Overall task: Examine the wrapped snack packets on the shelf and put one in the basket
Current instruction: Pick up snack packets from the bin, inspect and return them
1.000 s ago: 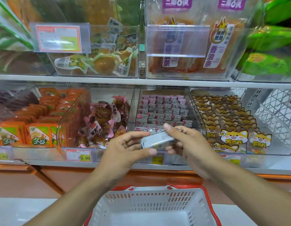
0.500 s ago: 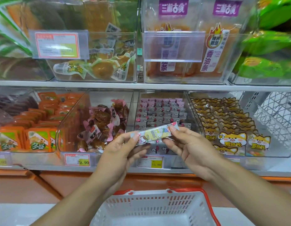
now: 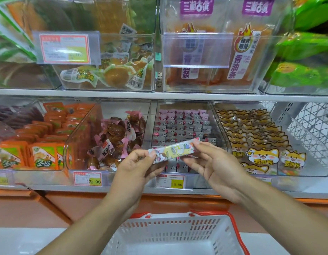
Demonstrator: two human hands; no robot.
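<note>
Between both hands, in front of the lower shelf's middle bin, a snack packet (image 3: 173, 150) is held at its two ends: left hand (image 3: 135, 167) pinches the lower-left end w/ thumb and fingertips, right hand (image 3: 212, 165) pinches the upper-right end the same way. Both grips are clenched on the packet; it tilts up to the right.

Vs 1 s ago: then the packet showed a plain silvery-white side, bunched close between the hands; half a sec ago it had turned printed face up, and now it sits about the same, hands a bit wider apart, cartoon side toward the camera.

Packet is a long, narrow, flat bar in glossy film, crimped ends, pale w/ a yellow centre patch and small cartoon figures in pink, blue, brown.

Behind it, clear plastic bin (image 3: 185, 126) holds neat rows of like packets, grey-pink w/ red dots; yellow price tag (image 3: 169, 181) reads 15.80. Left bin: crinkly pink-edged brown packs (image 3: 115, 138), tag 29.90. Further left, flat orange sachets (image 3: 43, 155). Right bin: fox-print packs (image 3: 260, 155). Upper shelf: transparent boxes w/ vacuum-sealed eggs (image 3: 115, 75) and orange strip bags (image 3: 238, 52) w/ purple headers.

Below the hands, white slotted plastic basket (image 3: 177, 230) w/ a red rim; what shows of its inside has no packet.
</note>
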